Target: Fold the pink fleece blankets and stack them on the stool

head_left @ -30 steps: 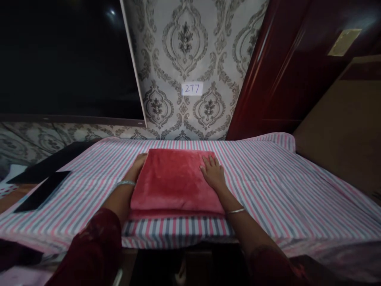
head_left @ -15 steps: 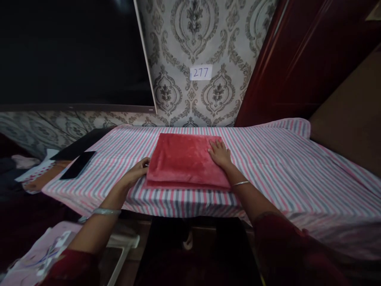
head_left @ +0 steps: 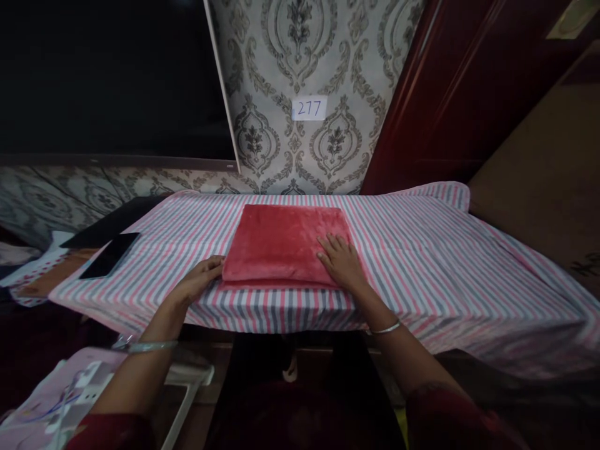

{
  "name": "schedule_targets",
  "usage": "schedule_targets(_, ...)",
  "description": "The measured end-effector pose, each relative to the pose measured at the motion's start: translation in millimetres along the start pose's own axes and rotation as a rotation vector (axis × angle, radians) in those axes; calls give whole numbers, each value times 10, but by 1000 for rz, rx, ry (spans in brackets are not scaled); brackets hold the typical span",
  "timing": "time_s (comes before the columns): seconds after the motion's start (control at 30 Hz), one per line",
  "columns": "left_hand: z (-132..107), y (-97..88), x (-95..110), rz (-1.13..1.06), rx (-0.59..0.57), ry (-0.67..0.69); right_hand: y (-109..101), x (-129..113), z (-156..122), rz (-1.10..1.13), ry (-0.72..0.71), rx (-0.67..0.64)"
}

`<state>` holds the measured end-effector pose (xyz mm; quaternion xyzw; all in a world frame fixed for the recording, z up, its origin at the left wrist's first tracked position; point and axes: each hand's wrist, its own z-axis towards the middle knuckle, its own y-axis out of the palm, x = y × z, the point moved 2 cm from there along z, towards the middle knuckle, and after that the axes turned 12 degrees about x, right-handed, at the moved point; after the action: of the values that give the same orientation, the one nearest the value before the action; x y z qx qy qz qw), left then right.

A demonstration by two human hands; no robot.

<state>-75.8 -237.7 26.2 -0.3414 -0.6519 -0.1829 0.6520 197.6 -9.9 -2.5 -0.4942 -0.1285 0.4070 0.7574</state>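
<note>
A folded red plush cloth (head_left: 284, 244) lies near the front edge of a table covered by a pink, grey and white striped sheet (head_left: 422, 250). My left hand (head_left: 199, 280) rests on the sheet at the cloth's front left corner, fingers loosely stretched and touching its edge. My right hand (head_left: 341, 261) lies flat on the cloth's front right corner, fingers spread. Each wrist wears a thin bangle.
A dark phone (head_left: 109, 255) and a black flat board (head_left: 112, 220) lie at the table's left end. A paper label reading 277 (head_left: 309, 108) hangs on the patterned wall. A dark red door (head_left: 450, 94) stands at right. A printed cloth (head_left: 51, 406) lies low left.
My right hand slid from the cloth's far right corner back to its near right corner. My left hand stays at the near left edge. The view shifted slightly.
</note>
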Motion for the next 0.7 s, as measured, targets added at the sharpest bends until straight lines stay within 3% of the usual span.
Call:
schedule_targets(0.2,-70,-56,-71,27,32,16,-25,157,-57,133,33,64)
schedule_targets(0.4,-124,-90,-234,28,107,120,-88,575,-618,419,337,306)
schedule_targets(0.53,-77,-82,-292,90,115,158,-107,686,-874,530,515,318)
schedule_targets(0.7,-5,-53,-267,35,47,161,-115,701,-878,706,524,271)
